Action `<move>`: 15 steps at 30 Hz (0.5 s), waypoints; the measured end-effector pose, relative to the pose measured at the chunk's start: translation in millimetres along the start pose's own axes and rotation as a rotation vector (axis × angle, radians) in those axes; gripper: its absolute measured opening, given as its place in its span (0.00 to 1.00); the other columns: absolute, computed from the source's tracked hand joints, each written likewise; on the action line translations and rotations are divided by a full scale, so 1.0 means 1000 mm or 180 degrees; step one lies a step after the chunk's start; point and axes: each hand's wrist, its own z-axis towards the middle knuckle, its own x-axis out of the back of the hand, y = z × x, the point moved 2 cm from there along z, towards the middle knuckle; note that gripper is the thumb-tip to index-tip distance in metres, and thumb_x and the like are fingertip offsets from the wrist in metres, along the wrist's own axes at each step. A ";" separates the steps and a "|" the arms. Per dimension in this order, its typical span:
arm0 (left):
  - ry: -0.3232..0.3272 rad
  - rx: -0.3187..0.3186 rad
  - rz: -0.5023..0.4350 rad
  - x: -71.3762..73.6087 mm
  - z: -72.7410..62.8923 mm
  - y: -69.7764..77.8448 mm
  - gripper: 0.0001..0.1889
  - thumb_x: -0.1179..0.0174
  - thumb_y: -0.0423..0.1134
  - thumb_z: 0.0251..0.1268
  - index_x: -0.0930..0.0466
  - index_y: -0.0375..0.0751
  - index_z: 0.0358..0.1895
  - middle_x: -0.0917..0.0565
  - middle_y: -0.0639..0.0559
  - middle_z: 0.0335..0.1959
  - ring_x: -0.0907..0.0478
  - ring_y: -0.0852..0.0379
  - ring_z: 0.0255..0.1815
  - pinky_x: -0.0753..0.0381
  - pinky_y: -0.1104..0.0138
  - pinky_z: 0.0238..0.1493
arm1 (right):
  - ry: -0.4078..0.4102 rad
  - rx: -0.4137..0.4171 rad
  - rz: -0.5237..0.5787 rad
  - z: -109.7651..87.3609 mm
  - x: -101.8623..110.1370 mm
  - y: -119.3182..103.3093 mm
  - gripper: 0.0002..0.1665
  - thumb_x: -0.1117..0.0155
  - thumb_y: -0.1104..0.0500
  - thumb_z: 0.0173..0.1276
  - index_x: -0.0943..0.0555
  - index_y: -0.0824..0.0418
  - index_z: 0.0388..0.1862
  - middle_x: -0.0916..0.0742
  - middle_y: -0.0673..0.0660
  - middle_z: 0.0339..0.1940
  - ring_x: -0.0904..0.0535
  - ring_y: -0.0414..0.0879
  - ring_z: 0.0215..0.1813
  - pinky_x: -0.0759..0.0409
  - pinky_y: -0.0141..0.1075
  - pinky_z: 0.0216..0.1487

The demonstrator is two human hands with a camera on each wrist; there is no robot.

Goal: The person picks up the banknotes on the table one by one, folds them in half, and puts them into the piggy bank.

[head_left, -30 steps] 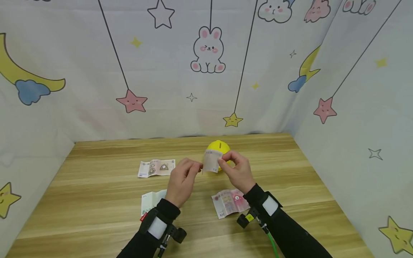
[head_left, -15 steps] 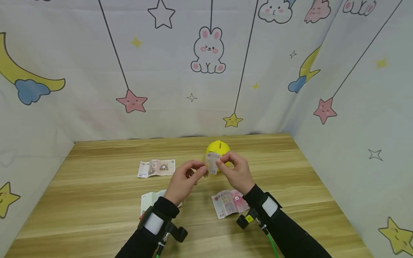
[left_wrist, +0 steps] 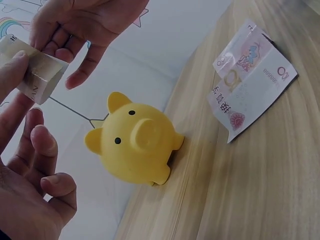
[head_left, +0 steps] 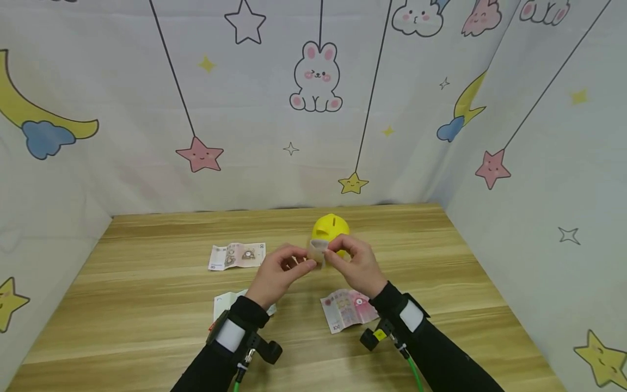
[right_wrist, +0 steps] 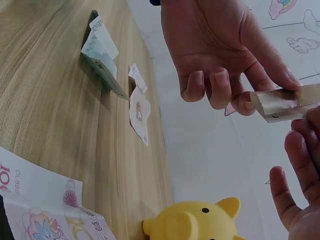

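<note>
A folded banknote (head_left: 318,247) is held between both hands, in front of the yellow piggy bank (head_left: 330,226). My left hand (head_left: 276,275) pinches its left side, with the thumb on the paper in the left wrist view. My right hand (head_left: 360,267) pinches the other side. Seen from the right wrist, the doubled note (right_wrist: 282,104) looks like a flattened loop. The pig's slot is visible on top in the head view; its face shows in the left wrist view. Part of the note is hidden by fingers.
A pinkish-red banknote (head_left: 345,310) lies creased on the wooden table (head_left: 147,316), near the right forearm. A brownish one (head_left: 237,256) lies farther left. A greenish note (right_wrist: 102,52) lies partly under the left arm in the head view. White printed cloth (head_left: 254,185) walls the table.
The held banknote was spread out facing the camera; it is now bent over into a loop and lower. My left hand has shifted slightly right towards the right hand. The other notes stay put.
</note>
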 end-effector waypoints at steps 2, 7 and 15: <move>0.0022 0.0022 0.0005 0.000 0.000 0.000 0.08 0.30 0.37 0.73 0.11 0.40 0.50 0.18 0.48 0.45 0.25 0.52 0.41 0.25 0.66 0.43 | -0.0033 -0.0020 -0.0005 0.000 0.000 -0.001 0.03 0.35 0.71 0.76 0.18 0.67 0.40 0.14 0.59 0.38 0.21 0.48 0.44 0.20 0.34 0.47; 0.0077 0.0033 -0.0001 0.001 0.001 -0.001 0.07 0.29 0.37 0.73 0.11 0.39 0.48 0.18 0.48 0.44 0.26 0.52 0.41 0.26 0.66 0.42 | -0.0120 -0.0018 0.0020 -0.001 0.000 -0.001 0.02 0.35 0.69 0.78 0.18 0.68 0.41 0.13 0.60 0.39 0.21 0.50 0.45 0.20 0.35 0.49; 0.0123 0.0090 -0.0035 0.002 0.001 -0.002 0.07 0.29 0.38 0.73 0.12 0.39 0.46 0.18 0.48 0.43 0.25 0.52 0.41 0.26 0.66 0.41 | -0.0294 0.0095 0.0029 -0.003 0.002 -0.003 0.05 0.35 0.67 0.79 0.17 0.70 0.44 0.13 0.61 0.42 0.21 0.49 0.47 0.19 0.37 0.55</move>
